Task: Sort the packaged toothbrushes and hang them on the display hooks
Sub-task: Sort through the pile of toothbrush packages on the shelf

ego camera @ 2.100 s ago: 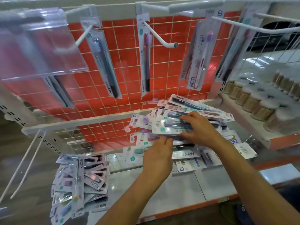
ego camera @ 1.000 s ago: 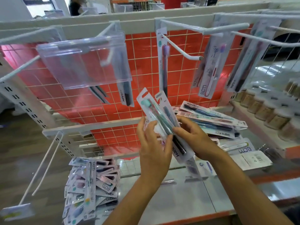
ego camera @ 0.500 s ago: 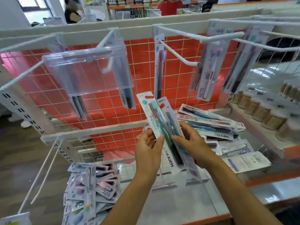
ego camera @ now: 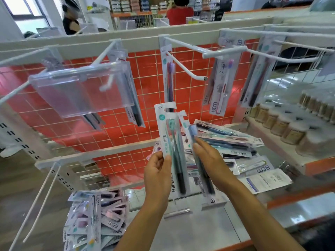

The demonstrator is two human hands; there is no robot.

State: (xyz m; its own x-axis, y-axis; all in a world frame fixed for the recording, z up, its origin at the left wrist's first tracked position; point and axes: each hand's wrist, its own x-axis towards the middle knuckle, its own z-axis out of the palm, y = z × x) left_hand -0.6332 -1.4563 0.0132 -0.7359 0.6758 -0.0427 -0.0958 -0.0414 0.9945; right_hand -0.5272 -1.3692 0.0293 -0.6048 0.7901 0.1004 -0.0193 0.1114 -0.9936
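My left hand [ego camera: 157, 171] grips a teal toothbrush pack [ego camera: 172, 142], held upright in front of the red grid wall. My right hand [ego camera: 210, 162] holds a second pack with a blue brush [ego camera: 194, 140], tilted just to the right of the first. Above them a bare white hook [ego camera: 188, 69] juts out beside a hanging purple toothbrush pack [ego camera: 169, 77]. A loose pile of toothbrush packs [ego camera: 228, 142] lies on the shelf behind my right hand. More packs [ego camera: 223, 87] hang on hooks to the right.
A clear plastic label holder [ego camera: 81, 89] hangs from the upper left hook. A bundle of packs [ego camera: 96, 220] hangs at lower left. Capped jars [ego camera: 293, 127] line the right shelf. Two people stand beyond the rack at the back.
Both hands lifted packs off the shelf pile and raised them. The two packs, held together before, are now spread apart, one in each hand.
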